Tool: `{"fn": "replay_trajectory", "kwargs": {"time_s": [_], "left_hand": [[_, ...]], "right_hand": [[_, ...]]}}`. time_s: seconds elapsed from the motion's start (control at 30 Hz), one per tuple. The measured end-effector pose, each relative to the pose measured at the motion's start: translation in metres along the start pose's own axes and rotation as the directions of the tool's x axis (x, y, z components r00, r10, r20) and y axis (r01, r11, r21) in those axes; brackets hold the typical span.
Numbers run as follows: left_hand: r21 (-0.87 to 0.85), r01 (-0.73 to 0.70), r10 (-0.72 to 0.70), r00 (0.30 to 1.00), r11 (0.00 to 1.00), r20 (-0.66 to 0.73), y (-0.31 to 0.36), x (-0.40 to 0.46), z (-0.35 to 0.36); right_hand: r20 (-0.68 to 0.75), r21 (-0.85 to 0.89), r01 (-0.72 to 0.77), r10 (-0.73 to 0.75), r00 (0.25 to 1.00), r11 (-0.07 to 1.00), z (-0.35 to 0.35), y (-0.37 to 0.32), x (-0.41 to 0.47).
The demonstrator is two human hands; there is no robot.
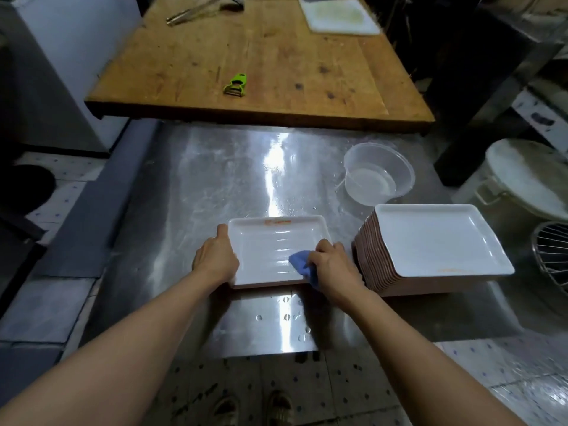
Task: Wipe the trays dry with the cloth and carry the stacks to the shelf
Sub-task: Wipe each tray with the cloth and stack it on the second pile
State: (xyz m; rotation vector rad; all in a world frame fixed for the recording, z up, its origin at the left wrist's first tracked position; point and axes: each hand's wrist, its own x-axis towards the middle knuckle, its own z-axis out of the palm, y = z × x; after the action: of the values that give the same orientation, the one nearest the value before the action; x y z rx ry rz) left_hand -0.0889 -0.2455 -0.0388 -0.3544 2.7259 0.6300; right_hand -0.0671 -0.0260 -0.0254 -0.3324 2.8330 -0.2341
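Tray [270,247] flat on steel surface [196,186] between both hands, long axis running hand to hand. Left hand [215,256] grips its left rim; right hand [332,262] presses bunched blue cloth [299,262] onto near-right corner. Tray stack [430,250] just beyond right hand, likely nearer for carrying.

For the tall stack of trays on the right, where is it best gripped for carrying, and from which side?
Probably low down, at the bottom tray of the stack of trays, one hand on each opposite short side, fingers hooked under the flared rim. The stack is tall and leans slightly, so only a grip under the base would lift every tray together. The steel table looks wet, so slipping is a risk.
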Motion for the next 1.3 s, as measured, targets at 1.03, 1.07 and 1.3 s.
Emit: {"fn": "replay_trajectory", "kwargs": {"time_s": [1.03, 1.07, 1.3], "left_hand": [[0.429, -0.646, 0.694, 0.718, 0.631, 0.06, 0.024, -0.048, 0.022], [0.421, -0.652, 0.702, 0.711, 0.631, 0.048, 0.026, -0.047, 0.022], [0.366, -0.649, 0.716, 0.694, 0.667, -0.072, 0.04, -0.048, 0.011]], "right_hand": [[-0.409, 0.605, -0.15, 0.467, 0.784, 0.782, -0.078, 0.02, -0.04], [-0.416, 0.603, -0.144, 0.463, 0.782, 0.785, -0.079, 0.02, -0.042], [-0.384, 0.597, -0.179, 0.475, 0.792, 0.782, -0.077, 0.022, -0.047]]}}
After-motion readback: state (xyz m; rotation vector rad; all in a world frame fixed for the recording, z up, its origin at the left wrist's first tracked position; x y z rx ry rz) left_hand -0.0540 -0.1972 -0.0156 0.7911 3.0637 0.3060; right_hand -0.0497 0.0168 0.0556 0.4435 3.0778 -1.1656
